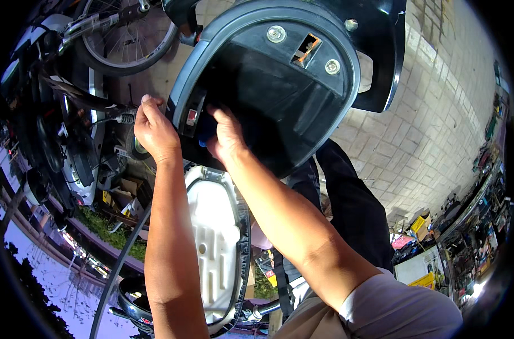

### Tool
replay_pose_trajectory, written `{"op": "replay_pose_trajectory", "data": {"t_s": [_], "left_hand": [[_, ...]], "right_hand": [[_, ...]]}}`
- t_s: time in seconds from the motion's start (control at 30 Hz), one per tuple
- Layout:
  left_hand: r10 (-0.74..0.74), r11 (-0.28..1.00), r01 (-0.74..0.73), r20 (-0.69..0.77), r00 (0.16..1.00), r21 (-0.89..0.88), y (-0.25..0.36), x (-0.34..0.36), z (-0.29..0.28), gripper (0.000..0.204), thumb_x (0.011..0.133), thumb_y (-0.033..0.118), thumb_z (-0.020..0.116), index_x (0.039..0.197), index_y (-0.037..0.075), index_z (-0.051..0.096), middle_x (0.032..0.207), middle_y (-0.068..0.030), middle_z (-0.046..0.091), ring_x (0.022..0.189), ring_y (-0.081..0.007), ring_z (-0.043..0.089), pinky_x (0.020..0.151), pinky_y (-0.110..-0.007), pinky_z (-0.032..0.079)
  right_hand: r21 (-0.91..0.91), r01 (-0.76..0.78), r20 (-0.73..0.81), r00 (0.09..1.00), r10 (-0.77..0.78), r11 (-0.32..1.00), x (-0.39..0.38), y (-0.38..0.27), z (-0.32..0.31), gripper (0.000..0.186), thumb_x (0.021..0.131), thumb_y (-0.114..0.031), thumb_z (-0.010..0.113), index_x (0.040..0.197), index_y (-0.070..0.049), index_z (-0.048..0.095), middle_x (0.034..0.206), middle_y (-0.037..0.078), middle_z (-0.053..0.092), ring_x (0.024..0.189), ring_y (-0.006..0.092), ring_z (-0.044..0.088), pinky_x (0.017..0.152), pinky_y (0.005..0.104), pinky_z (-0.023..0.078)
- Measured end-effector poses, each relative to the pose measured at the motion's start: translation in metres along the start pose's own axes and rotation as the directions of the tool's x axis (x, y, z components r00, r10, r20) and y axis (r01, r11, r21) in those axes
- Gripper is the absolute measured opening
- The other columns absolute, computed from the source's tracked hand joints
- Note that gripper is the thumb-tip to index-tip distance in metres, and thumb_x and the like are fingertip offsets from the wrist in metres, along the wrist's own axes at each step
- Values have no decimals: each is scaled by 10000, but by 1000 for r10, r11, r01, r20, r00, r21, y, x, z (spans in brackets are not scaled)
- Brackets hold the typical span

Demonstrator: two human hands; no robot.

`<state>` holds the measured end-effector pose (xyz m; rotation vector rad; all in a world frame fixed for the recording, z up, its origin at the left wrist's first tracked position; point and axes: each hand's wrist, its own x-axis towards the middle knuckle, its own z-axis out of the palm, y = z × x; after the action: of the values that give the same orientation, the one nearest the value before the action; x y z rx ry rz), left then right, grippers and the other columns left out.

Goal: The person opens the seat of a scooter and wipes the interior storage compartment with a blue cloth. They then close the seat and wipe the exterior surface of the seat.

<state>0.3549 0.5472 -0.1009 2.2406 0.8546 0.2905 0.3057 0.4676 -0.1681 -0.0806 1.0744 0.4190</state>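
The under-seat storage compartment (352,90) of a scooter lies open before me, a black tub with a grey-black rim. My left hand (157,131) is at the rim's left outer side, fingers curled into a closed grip; anything inside it is hidden. My right hand (228,135) reaches into the tub by its left wall, and its fingertips fade into shadow. Beside them shows a dark blue patch (207,129), too dim to name. A small latch piece with a reddish square (192,117) sits on the wall between my hands. The flipped-up seat (214,243) shows its white ribbed underside below my wrists.
Two round bolts (276,34) and a rectangular slot (306,50) are in the tub's far end. A black rear grab rail (384,62) juts out right. Other parked two-wheelers, with a spoked wheel (127,34), crowd the left. Paving (421,130) spreads right, with boxes and clutter beyond.
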Motion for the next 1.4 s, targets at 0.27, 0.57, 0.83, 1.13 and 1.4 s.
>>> {"op": "replay_pose_trajectory", "data": {"t_s": [0.27,0.57,0.83,1.13,1.4], "left_hand": [[-28,1000,28,16,999,-9,-4,1,-1,435,941,336,488,773,-43,621,680,-38,546,653,-120,452,637,-267,382],[-75,997,76,57,996,-15,3,-1,-1,421,954,337,482,806,-19,651,725,-9,573,694,-97,448,686,-252,362],[-76,996,79,75,994,-31,2,-2,0,424,953,341,485,812,-22,651,707,-13,571,678,-99,449,677,-248,362],[-56,998,57,62,997,-20,-4,-2,-4,441,957,347,482,805,-36,640,681,1,539,648,-86,415,622,-252,337],[-59,998,60,58,997,-21,0,0,1,436,958,340,477,796,-28,644,643,18,498,609,-67,381,580,-239,313]], "right_hand": [[-627,235,13,956,-292,743,4,-3,-9,339,797,-155,647,1105,-14,629,1053,105,647,968,183,573,889,292,407],[-491,67,-204,960,-190,869,30,3,-13,317,814,-176,675,1085,-18,625,1032,116,639,953,210,576,829,370,455],[-501,143,-318,887,-335,854,34,-4,15,326,771,-41,580,1082,56,594,1080,185,635,993,247,591,843,349,439],[-429,132,-385,868,-313,893,13,-9,30,282,795,-97,583,1044,34,599,1016,143,631,918,219,569,840,329,427],[-462,48,-446,850,-279,886,35,-2,23,406,804,-124,613,1183,12,557,1208,117,589,1092,235,547,930,345,405]]}}
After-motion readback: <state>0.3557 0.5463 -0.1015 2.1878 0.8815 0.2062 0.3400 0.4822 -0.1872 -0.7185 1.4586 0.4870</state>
